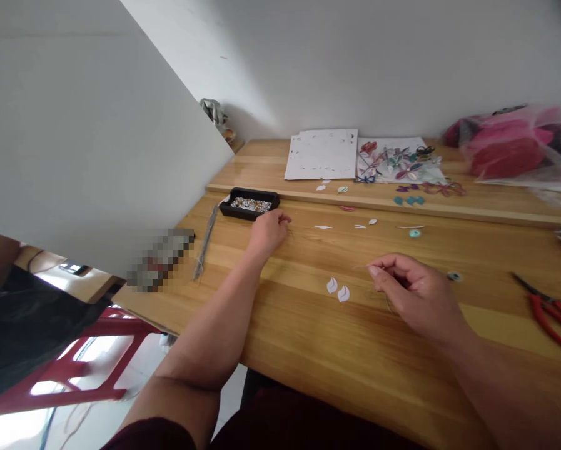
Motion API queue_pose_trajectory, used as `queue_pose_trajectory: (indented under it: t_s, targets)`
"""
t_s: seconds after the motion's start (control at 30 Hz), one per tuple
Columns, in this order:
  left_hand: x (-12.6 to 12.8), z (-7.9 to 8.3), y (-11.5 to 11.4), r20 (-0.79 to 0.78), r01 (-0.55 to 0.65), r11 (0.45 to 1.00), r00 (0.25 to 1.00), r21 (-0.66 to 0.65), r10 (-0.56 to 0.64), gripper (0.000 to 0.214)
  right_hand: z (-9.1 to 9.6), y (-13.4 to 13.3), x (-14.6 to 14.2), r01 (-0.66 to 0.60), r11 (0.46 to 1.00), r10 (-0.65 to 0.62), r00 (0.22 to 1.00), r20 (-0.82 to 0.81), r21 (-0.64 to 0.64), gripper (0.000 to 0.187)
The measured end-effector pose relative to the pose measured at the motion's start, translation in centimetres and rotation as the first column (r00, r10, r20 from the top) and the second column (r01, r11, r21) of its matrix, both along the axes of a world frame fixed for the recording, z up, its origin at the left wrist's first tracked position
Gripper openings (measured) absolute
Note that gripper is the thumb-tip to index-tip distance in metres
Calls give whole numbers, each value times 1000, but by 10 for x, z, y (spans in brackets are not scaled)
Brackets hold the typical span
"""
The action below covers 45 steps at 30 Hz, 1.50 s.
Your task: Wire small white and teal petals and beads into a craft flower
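My left hand point(268, 230) rests on the wooden table point(308, 337) just right of a small black tray point(249, 204) filled with tiny pale beads. Its fingers are curled and pinched; what they hold is too small to see. My right hand point(414, 294) lies on the table nearer me, thumb and fingers pinched together, perhaps on a thin wire that I cannot make out clearly. Two white petal-shaped cutouts point(337, 289) lie just left of my right hand.
Red-handled scissors point(550, 309) lie at the right. On the raised back shelf sit white sheets point(321, 154), finished colourful wire flowers point(399, 164) and a bag of pink material point(510, 145). A bundle of thin wires point(206, 240) lies left of the tray. Small cutouts are scattered mid-table.
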<state>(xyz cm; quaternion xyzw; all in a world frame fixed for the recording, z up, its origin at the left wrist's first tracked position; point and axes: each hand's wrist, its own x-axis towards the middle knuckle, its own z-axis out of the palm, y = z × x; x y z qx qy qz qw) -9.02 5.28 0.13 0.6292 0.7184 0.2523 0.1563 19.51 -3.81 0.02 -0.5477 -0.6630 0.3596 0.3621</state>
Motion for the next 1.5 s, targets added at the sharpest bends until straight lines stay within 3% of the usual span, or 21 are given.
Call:
queue_pose_trajectory:
  t_s: [0.27,0.5,0.6,0.73,1.23,1.4,1.5]
  targets:
    - [-2,3,-1,-47,-25,998,999,51,27,20,-1,1,-1,14,1000,-14,1000,-18,-6,21]
    - [-1,-11,5,30,24,1000,999,-6,-24,8,-4,2,1,12,1000,-12,1000,-6,21,20]
    - [1,-17,6,-18,-13,994,1000,105,15,13,-4,2,1,4,999,-4,1000,-6,37,20]
    - [8,-20,3,-65,75,967,996,243,-61,9,-3,2,0,4,999,-4,1000,-3,32,20]
    - [31,-21,0,-71,173,979,983,108,-166,8,0,3,-1,44,999,-43,998,-39,30,22]
    - [28,-13,-2,-1,165,972,986,170,-167,13,2,3,-1,36,998,-32,998,-62,49,20]
    - [35,-5,-8,317,169,966,921,194,-225,14,6,2,-2,38,997,-34,997,-63,69,19]
